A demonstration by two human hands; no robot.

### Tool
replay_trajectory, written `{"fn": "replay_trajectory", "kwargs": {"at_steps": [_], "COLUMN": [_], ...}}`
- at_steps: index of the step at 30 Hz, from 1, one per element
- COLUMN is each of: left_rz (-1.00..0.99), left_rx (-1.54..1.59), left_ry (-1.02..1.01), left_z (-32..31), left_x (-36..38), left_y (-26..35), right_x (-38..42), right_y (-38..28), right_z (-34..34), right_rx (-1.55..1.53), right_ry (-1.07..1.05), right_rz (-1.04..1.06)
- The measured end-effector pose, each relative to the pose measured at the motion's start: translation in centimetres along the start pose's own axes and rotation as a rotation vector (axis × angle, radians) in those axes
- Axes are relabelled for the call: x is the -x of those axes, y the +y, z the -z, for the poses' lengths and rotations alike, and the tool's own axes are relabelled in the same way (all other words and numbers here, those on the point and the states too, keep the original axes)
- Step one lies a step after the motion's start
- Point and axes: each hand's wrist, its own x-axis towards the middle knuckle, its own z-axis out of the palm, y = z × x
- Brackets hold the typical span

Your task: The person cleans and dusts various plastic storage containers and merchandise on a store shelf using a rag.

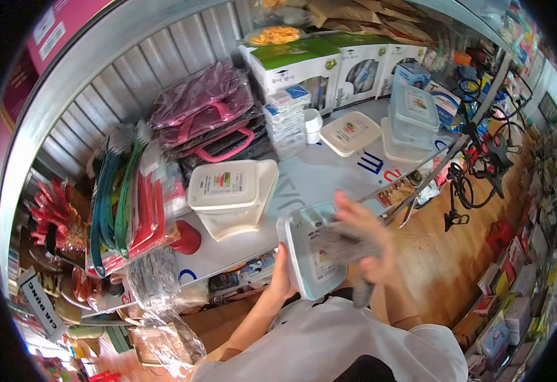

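Observation:
My left hand (283,275) grips the left side of a clear plastic food container (296,258) with a pale lid and a printed label, tilted in front of my chest. My right hand (374,239), smeared by motion, holds a grey cloth (341,245) against or just over the lid; the blur hides which. Part of the label is behind the cloth. On the shelf to the left stand cream-lidded containers (227,184), one with a label on its lid. Farther back lies another cream-lidded container (350,132), near stacked clear containers (413,114).
Green-and-white boxes (291,70) line the back of the grey shelf (304,172). Purple bags (202,108), stacked small packs (286,121), white cups (313,124) and a red cup-like item (186,238) stand nearby. A metal post (482,108) and black hangers (476,172) are at right.

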Motion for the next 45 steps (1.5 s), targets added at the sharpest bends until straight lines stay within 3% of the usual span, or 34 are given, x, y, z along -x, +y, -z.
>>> {"fn": "replay_trajectory", "kwargs": {"at_steps": [3,6,10,13,14,16,19,20,22,26,29,32,35,37,39,42,45], "left_rz": [-0.051,-0.023,0.039,0.182,0.259,0.229,0.125,0.006,-0.149,-0.188,-0.12,-0.05,-0.078,-0.216,-0.158,-0.243,-0.049], "left_rx": [0.1,0.35,0.02,-0.15,-0.048,0.003,-0.041,-0.043,-0.011,-0.001,-0.082,-0.015,-0.006,-0.034,0.139,-0.028,-0.202], "left_ry": [0.067,0.0,0.174,0.133,0.099,0.116,0.156,0.153,0.128,0.201,0.199,0.181,0.175,0.125,0.179,0.115,0.107], "left_z": [-1.1,-1.5,-3.9,-4.4,-4.8,-6.1,-6.4,-6.3,-6.1,-8.3,-9.5,-10.6,-9.8,-10.3,-9.7,-8.7,-10.4], "left_x": [-0.7,-1.7,-2.2,-2.2,-2.1,-2.3,-2.5,-3.1,-3.8,-3.7,-3.6,-4.5,-5.1,-5.6,-5.6,-5.3,-4.4], "left_y": [-1.0,0.0,-1.7,-3.5,-3.6,-3.4,-2.3,-1.7,-0.5,-1.3,-2.5,-2.4,-3.1,-3.1,-4.3,-6.9,-6.6], "right_x": [0.9,3.4,4.4,2.5,1.7,-0.4,-0.3,0.4,1.4,0.0,-3.4,-3.4,-0.9,2.4,3.6,2.5,0.3], "right_y": [1.6,1.5,2.8,5.2,5.6,6.0,5.1,4.6,2.5,1.6,1.1,2.8,2.0,1.9,2.2,2.0,3.3], "right_z": [-5.0,-5.9,-3.5,-1.1,-0.5,-0.1,-0.2,-1.0,-2.9,-0.9,2.4,3.4,2.8,1.3,1.6,3.4,7.5], "right_rx": [0.672,0.524,0.565,0.438,0.385,0.265,0.213,0.41,0.428,0.372,0.569,0.426,0.402,0.361,0.392,0.418,0.41], "right_ry": [-0.166,-0.235,-0.029,0.356,0.449,0.631,0.289,0.111,0.017,-0.128,-0.149,-0.043,0.047,0.083,-0.037,-0.082,-0.111], "right_rz": [-0.049,-0.123,-0.25,-0.289,-0.266,-0.204,-0.264,-0.234,-0.109,-0.02,0.032,-0.042,-0.108,-0.084,-0.057,-0.039,0.174]}}
